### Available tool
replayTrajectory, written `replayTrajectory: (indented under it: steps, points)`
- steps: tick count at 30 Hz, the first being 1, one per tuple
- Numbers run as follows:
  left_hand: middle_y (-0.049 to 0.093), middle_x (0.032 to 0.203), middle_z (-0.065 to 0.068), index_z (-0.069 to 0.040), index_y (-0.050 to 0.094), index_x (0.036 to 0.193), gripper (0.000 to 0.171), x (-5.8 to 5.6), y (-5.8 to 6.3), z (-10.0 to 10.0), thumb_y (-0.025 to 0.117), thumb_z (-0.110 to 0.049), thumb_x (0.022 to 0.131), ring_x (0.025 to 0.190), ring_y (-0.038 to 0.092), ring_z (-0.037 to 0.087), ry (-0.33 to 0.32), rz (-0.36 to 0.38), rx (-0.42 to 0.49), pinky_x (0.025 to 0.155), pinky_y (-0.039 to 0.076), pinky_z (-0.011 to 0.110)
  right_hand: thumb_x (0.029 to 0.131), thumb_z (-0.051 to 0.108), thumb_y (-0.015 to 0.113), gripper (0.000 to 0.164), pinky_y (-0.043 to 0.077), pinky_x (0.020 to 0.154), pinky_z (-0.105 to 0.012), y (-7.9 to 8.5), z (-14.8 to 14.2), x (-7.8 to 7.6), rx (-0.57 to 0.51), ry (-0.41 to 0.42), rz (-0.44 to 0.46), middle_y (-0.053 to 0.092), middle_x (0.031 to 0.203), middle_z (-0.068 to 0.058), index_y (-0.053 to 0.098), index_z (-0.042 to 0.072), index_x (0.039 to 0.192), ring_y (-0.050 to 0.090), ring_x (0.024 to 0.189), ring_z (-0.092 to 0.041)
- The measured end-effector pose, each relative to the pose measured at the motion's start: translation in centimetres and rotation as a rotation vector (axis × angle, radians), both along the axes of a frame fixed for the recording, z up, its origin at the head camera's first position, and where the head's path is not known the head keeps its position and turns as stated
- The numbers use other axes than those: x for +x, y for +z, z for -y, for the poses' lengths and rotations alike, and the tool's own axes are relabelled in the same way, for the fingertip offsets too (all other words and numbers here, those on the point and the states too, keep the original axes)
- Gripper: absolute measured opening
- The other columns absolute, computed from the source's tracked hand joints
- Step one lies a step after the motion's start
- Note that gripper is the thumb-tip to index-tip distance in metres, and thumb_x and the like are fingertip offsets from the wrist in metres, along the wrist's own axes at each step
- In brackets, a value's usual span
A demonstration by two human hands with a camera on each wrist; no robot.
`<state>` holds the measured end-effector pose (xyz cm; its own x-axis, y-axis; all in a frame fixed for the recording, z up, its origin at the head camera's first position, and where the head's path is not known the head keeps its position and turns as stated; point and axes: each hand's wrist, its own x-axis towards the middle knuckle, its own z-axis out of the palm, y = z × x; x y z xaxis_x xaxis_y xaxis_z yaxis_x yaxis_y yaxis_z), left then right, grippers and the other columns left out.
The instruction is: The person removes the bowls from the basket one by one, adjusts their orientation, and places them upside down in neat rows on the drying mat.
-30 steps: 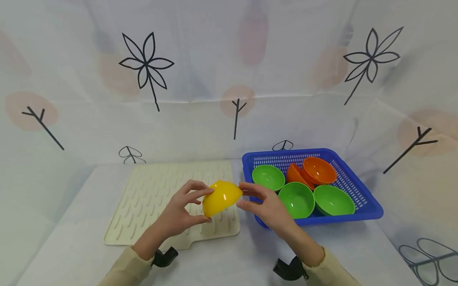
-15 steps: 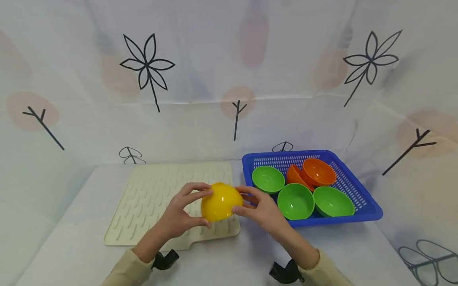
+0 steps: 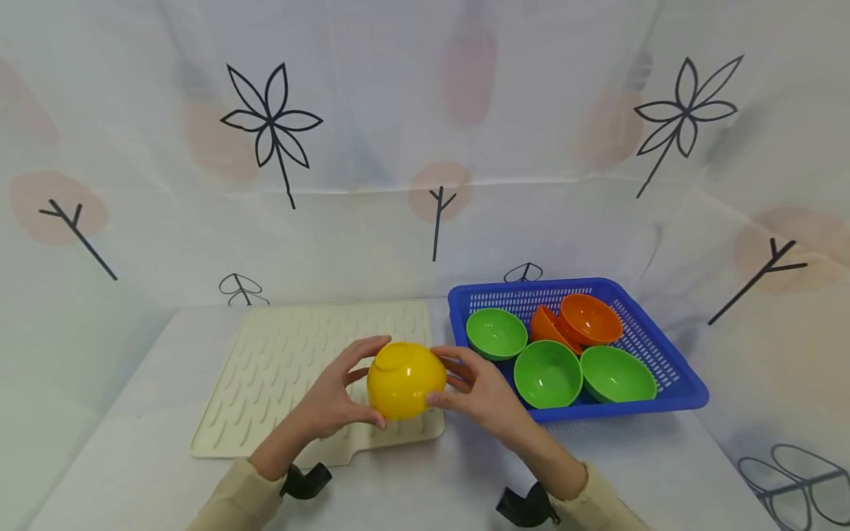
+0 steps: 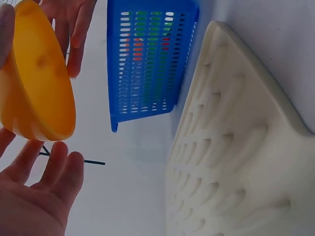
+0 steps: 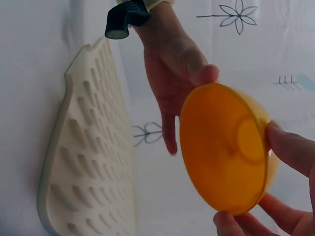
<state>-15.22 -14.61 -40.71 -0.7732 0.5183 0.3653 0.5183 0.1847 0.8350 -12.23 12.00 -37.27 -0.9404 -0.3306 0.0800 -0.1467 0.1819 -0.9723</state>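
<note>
A yellow bowl (image 3: pixel 406 382) is held up over the near right part of a cream ridged drying mat (image 3: pixel 319 369). Its base with the foot ring faces up toward the head camera, and its hollow inside (image 5: pixel 216 142) shows in the right wrist view. My right hand (image 3: pixel 481 387) pinches it from the right, thumb on the near side and fingers behind. From the left, my left hand (image 3: pixel 339 391) curves round the bowl, with the thumb at the near rim and the index finger at the far edge. Some left fingers are hidden behind the bowl.
A blue perforated basket (image 3: pixel 693 391) stands right of the mat. Inside are green bowls (image 3: pixel 547 372) and orange bowls (image 3: pixel 591 318), one orange bowl tipped on its side. A patterned white cloth (image 3: pixel 358 243) hangs behind the table.
The bowl has turned so that its base faces the head camera more, and it has shifted slightly left. My right hand has come in, its thumb now over the bowl's side.
</note>
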Motion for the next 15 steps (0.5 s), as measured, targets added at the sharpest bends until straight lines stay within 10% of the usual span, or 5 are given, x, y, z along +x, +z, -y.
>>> replayTrajectory:
  steps: [15]
  points:
    - [0.045, 0.149, -0.004, -0.025, 0.043, 0.151, 0.089, -0.22, -0.57, 0.78, 0.087, -0.033, 0.074, 0.135, 0.043, 0.025, 0.020, -0.024, -0.027, 0.101, 0.046, 0.056, 0.083, 0.018, 0.083, 0.063, 0.045, 0.105, -0.039, -1.10, 1.05, -0.16, 0.011, -0.042, -0.087, 0.053, 0.140, -0.009, 0.056, 0.008, 0.138, 0.051, 0.129, -0.029]
